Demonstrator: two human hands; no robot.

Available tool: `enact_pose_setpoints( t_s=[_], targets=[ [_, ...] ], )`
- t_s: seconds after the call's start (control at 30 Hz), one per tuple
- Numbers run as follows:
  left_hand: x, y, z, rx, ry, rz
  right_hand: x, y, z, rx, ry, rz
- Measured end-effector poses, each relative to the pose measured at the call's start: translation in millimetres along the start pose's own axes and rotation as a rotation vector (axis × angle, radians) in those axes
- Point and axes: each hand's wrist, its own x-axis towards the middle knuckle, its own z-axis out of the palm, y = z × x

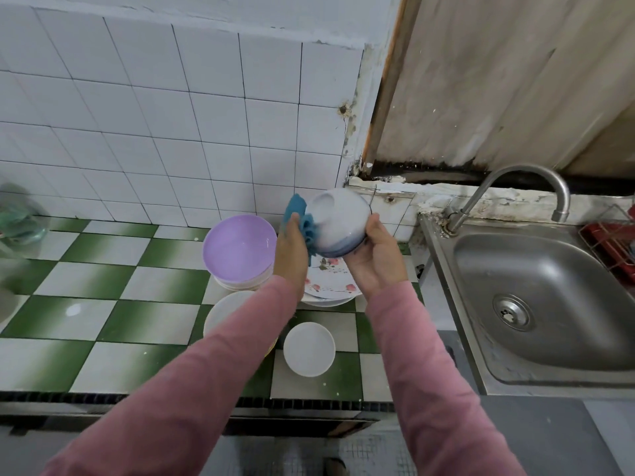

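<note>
A white bowl (338,223) with a blue band near its rim is held up over the counter, its base turned toward me. My right hand (374,259) grips its right edge from below. My left hand (290,250) holds a blue cloth (301,218) against the bowl's left side. Both arms wear pink sleeves.
On the green and white checkered counter (103,297) stand a purple bowl (239,250) on stacked dishes, a flowered plate (330,283), a small white dish (309,348) and another white plate (223,314). A steel sink (536,304) with a curved tap (522,173) lies to the right; a red rack (615,249) sits at its far edge.
</note>
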Motion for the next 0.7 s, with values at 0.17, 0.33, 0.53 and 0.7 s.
enact_pose_setpoints(
  t_s=[0.17, 0.33, 0.53, 0.7],
  targets=[
    [-30, -16, 3, 0.188, -0.132, 0.495, -2, 7, 9, 0.085, 0.047, -0.003],
    [-17, -18, -6, 0.627, -0.336, 0.950, -6, 16, 5, -0.149, 0.057, 0.034],
    [6, 17, -12, 0.541, -0.326, 0.424, -9, 23, -15, -0.502, -0.032, -0.022],
    [16, 13, -23, 0.273, -0.254, -0.052, -1, 15, -29, -0.265, 0.032, 0.034]
  ],
)
